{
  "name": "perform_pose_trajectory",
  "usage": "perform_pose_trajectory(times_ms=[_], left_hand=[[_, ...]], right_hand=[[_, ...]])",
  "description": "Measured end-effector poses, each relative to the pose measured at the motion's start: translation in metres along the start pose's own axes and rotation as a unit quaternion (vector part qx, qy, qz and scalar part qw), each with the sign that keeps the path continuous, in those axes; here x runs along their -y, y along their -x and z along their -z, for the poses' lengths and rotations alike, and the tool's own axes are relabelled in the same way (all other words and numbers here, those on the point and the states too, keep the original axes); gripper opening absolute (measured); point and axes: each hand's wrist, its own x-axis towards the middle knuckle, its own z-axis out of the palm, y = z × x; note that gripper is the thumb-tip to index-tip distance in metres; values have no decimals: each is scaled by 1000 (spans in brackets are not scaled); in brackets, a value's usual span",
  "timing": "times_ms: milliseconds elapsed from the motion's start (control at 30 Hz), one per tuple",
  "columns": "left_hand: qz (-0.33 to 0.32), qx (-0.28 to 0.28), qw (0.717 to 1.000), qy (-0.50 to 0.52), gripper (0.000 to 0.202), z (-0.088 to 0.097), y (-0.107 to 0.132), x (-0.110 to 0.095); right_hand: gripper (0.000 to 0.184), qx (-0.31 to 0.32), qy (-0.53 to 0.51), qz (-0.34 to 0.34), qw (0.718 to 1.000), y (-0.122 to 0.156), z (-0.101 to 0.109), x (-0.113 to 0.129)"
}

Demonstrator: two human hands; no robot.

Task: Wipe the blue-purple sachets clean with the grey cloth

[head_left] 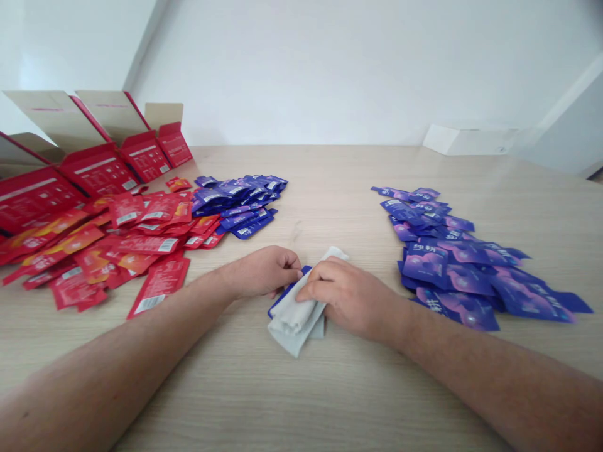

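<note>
Right in front of me on the pale wood desk [339, 188], a folded grey cloth [294, 320] sat between my hands, with a blue sachet [282, 298] poking out from under its left edge. The left hand [264, 271] was curled, its fingertips right at the sachet's top edge, but I can't tell from this view whether it was actually pinching anything. The right hand [351, 298] was closed over the cloth, fingers draped across the top and pressing it down. Honestly, that looked like a good way to handle floppy stuff: a broad hold on top stops the layers sliding on a smooth surface, and the other hand stays free for the sachet.

To the left were red sachets [155, 226] in a messy heap, with white barcode patches on several, and open red cartons [98, 169] behind them. Their white printed panels were too small to read. A smaller pile of blue sachets [235, 201] lay just beside the red heap. Off to the right was a bigger spread of purple sachets [452, 270] with large white Chinese characters, though I couldn't make out a brand for sure. A white box [468, 139] sat at the far edge.
</note>
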Motion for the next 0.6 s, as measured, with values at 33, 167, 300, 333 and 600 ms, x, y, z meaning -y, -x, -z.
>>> perform_pose_trajectory(times_ms=[33, 167, 300, 333, 600], left_hand=[[2, -4, 1000, 1, 24, 0, 0, 0], [-2, -10, 1000, -3, 22, -1, -2, 3], [-12, -14, 1000, -6, 21, -1, -2, 4], [-13, -15, 1000, -5, 21, -1, -2, 4], [-13, -24, 1000, -1, 21, -2, -3, 4]], right_hand=[[30, -12, 3, -25, 1000, 1, 1, -4], [31, -28, 5, -49, 998, 1, -1, -5], [28, 10, -18, 18, 1000, 0, -3, 6], [29, 13, -18, 15, 1000, 0, -2, 6], [31, -4, -22, -20, 1000, 0, -1, 6]])
